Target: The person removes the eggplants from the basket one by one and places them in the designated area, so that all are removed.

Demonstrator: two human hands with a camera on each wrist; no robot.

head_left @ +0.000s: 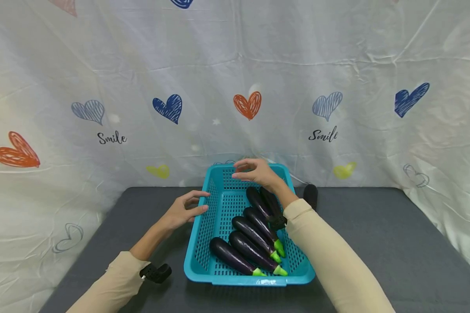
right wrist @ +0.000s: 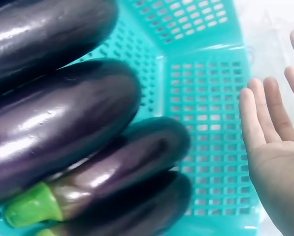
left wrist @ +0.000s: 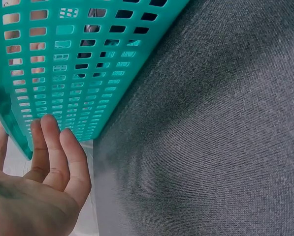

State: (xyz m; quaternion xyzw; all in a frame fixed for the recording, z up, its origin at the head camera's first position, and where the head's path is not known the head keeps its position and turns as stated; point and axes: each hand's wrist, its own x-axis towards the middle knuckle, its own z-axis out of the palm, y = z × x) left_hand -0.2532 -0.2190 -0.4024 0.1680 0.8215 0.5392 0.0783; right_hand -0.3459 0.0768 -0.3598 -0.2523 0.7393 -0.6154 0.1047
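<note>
Left hand: the left hand [head_left: 183, 209] is at the left rim of the turquoise basket [head_left: 203, 278], loosely spread, thumb and forefinger reaching over the edge; the left wrist view shows the other fingers gently bent below the rim, outside the slotted wall. How firmly it presses cannot be told.
Right hand: the right hand [head_left: 257, 172] hangs over the basket's far end, holding nothing, with a gap between thumb and forefinger and the fingers relaxed.
Wrists: a black device on each, the left one [head_left: 156, 273] outside the basket, the right one [head_left: 277, 221] above the eggplants [head_left: 254, 238].
Eggplants: six show inside the basket, glossy dark purple, side by side along its right and front; four green stem ends point to the front right.
Room in basket: bare slotted floor between the eggplants and the left wall, reaching to the far left corner.
Basket front: a pale mark on the rim, too small to read.
Grey cloth: the surface [head_left: 376, 243] extends on both sides, wider to the right; its far edge meets the curtain [head_left: 286, 48].
Beside basket: a dark elongated object [head_left: 310, 195] near the far right corner.
Writing: "Smile" in black script twice on the curtain, left [head_left: 112, 138] and right [head_left: 323, 134], among red, blue and yellow hearts.
</note>
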